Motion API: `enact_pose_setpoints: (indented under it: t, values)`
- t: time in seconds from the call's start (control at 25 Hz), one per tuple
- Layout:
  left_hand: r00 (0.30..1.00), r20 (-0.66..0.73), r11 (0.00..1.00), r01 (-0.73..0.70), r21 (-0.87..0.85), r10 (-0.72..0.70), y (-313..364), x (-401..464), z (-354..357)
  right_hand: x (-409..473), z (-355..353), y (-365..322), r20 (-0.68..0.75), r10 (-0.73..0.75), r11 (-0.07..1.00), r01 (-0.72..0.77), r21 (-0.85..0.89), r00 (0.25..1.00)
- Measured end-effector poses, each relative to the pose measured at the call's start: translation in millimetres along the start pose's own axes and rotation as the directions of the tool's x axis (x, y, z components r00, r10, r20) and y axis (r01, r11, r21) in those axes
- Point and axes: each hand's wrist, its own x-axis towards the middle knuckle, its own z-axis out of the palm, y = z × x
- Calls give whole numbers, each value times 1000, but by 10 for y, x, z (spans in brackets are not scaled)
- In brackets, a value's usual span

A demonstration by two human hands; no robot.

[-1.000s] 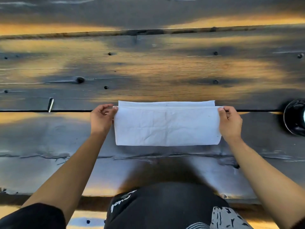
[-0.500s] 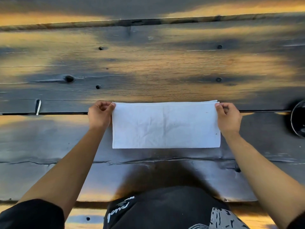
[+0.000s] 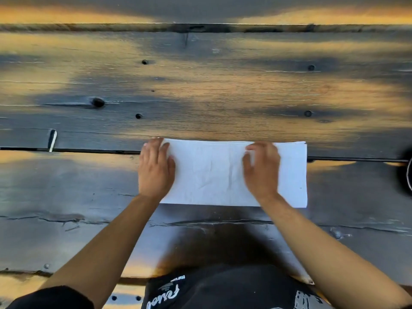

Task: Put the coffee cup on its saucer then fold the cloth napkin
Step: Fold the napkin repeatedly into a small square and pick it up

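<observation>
Two layers at least show in the white cloth napkin (image 3: 214, 172), which lies folded into a long rectangle on the dark wooden worktop (image 3: 223, 90), straight ahead of me and across the gap between two planks. Its far edge shows thin stacked edges toward the right corner, and faint creases run across its face. My left hand (image 3: 156, 168) lies flat over the napkin's left end, fingers straight and close together, pressing the cloth down. My right hand (image 3: 262, 170) rests on the napkin right of its middle, fingers slightly bent and blurred, pinching nothing that I can make out. A strip of napkin stays bare beyond my right hand. At the right edge of view sits a dark round object (image 3: 406, 172), cut off and too blurred to identify
</observation>
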Motion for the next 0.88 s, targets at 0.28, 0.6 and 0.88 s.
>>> enact_pose_setpoints:
  t: [0.28,0.6,0.88]
  values:
    - [955,272,986,-145,85,117,-217,-177,176,-456,1095,-1229,409,-378,894,442,-71,831]
    - [954,295,977,-114,182,57,-236,-182,210,-372,1126,-936,407,-365,866,466,-182,837]
    - [957,282,974,-117,193,59,-229,-178,210,-215,544,119,334,-261,837,385,-390,906]
